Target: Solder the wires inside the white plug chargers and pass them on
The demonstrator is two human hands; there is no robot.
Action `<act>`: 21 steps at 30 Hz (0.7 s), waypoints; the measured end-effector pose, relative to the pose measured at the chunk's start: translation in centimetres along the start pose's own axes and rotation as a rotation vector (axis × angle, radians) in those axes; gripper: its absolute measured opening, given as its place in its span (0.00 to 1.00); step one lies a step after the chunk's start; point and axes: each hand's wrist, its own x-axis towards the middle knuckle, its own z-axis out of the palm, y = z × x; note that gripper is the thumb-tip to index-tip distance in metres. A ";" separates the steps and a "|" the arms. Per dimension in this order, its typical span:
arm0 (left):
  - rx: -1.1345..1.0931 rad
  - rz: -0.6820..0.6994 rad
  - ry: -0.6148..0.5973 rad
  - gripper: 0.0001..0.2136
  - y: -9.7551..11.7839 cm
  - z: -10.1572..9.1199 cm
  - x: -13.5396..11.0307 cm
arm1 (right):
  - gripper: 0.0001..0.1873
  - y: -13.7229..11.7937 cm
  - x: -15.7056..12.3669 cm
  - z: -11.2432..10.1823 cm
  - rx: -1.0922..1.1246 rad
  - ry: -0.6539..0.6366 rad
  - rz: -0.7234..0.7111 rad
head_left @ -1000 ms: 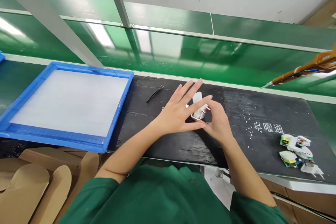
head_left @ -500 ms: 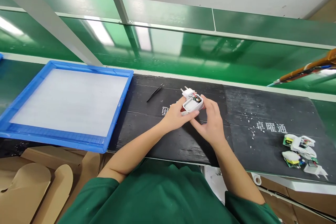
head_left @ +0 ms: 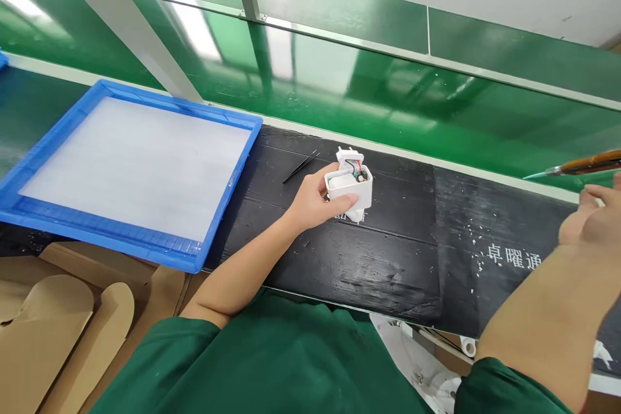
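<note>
My left hand is closed around an open white power adapter housing over the black mat. Inside the housing a circuit board part shows, and red and black wires run up to a white lid with plug pins standing at its far side. Another white piece sticks out beneath the housing. My right hand is at the right edge, slightly blurred and partly cut off, fingers apart, just below a brown pen-like tool with a pale blue tip. Contact with the tool does not show.
Black tweezers lie beyond my left hand. A blue tray with a white sheet stands on the left. White crumbs are scattered on the black mat at the right. A white part shows beside my right forearm. Cardboard sits below left.
My right hand has let go of the adapter and moved far right to the pen-like tool. My left hand still holds the adapter, now turned more upright. The view has shifted slightly.
</note>
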 end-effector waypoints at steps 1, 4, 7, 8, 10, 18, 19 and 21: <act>0.006 -0.001 -0.009 0.26 0.0 0.0 0.0 | 0.28 -0.5 0.3 0.6 0.056 0.019 0.063; 0.012 -0.018 -0.027 0.26 -0.1 -0.1 0.0 | 0.27 -2.9 0.1 2.9 0.203 0.040 0.247; 0.008 -0.032 -0.045 0.27 0.0 -0.2 0.2 | 0.27 -4.7 -0.8 4.7 0.190 0.072 0.243; 0.000 -0.035 -0.047 0.27 0.0 -0.2 0.2 | 0.26 -4.9 -1.2 5.3 0.171 0.085 0.214; -0.034 -0.054 -0.033 0.27 0.0 -0.2 0.4 | 0.25 -5.2 -2.2 6.4 0.165 0.104 0.148; -0.143 -0.317 0.042 0.21 -1.2 -0.2 1.2 | 0.21 -9.0 -9.4 12.0 0.610 -0.100 -0.385; -0.116 -0.328 0.046 0.20 -1.4 -0.3 1.3 | 0.22 -9.9 -10.3 12.6 0.660 -0.140 -0.440; -0.051 -0.345 0.048 0.19 -1.6 -0.4 1.4 | 0.24 -11.8 -11.9 13.7 0.748 -0.213 -0.495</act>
